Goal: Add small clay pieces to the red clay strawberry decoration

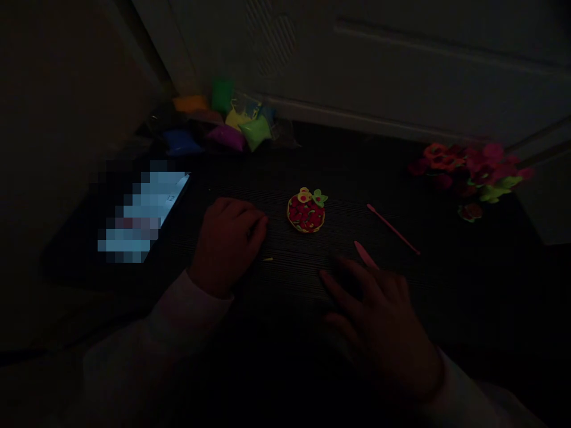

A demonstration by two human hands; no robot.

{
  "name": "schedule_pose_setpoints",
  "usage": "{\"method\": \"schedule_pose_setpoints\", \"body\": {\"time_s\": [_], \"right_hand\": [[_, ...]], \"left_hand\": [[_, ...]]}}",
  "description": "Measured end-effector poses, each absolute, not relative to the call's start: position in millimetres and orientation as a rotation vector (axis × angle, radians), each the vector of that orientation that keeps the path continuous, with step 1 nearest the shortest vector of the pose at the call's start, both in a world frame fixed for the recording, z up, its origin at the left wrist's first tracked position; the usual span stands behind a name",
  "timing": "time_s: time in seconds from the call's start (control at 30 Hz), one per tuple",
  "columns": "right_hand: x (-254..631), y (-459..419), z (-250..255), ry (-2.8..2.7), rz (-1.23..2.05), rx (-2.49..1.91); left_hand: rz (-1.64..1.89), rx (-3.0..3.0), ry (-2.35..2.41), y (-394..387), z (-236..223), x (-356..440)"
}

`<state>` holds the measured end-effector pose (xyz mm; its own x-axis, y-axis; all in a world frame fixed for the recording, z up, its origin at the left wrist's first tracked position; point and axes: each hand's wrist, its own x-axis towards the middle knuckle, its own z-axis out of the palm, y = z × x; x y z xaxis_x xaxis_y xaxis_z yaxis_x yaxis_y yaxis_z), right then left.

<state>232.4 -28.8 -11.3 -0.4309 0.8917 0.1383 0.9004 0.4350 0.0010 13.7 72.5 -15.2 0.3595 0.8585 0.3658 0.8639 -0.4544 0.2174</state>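
Note:
A small round clay piece (306, 213) with a red, dotted middle and a thin yellow rim lies on the dark table. A yellow clay flower (304, 195) and a light green one (319, 198) sit along its top edge. Just left of it my left hand (229, 244) rests on the table, fingers curled in and no object visible in it. My right hand (377, 315) is spread, palm down, at the lower right. Its knuckles partly cover a pink clay knife (366, 255). Farther right lies a thin pink modelling tool (393, 229).
Bright clay packets (227, 137) are heaped at the back left. A lit phone-like screen (147, 214), partly blurred out, lies at left. Colourful clay flowers (479, 166) stand at the right. A tiny yellow scrap (267, 259) lies near my left hand. The room is very dark.

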Motion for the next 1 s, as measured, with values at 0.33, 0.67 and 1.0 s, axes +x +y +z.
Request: {"method": "schedule_pose_setpoints", "body": {"time_s": [0.33,0.67,1.0], "right_hand": [[237,-28,-10,-2.553,-0.007,-1.622],[259,-14,-10,-2.181,0.055,-1.758],[257,0,-6,-2.156,-0.006,-1.742]], "left_hand": [[-0.796,-2.572,-1.592,74,-16,15],[-0.850,-2.564,-1.637,72,-15,13],[-0.743,-2.695,-1.629,69,-13,15]]}}
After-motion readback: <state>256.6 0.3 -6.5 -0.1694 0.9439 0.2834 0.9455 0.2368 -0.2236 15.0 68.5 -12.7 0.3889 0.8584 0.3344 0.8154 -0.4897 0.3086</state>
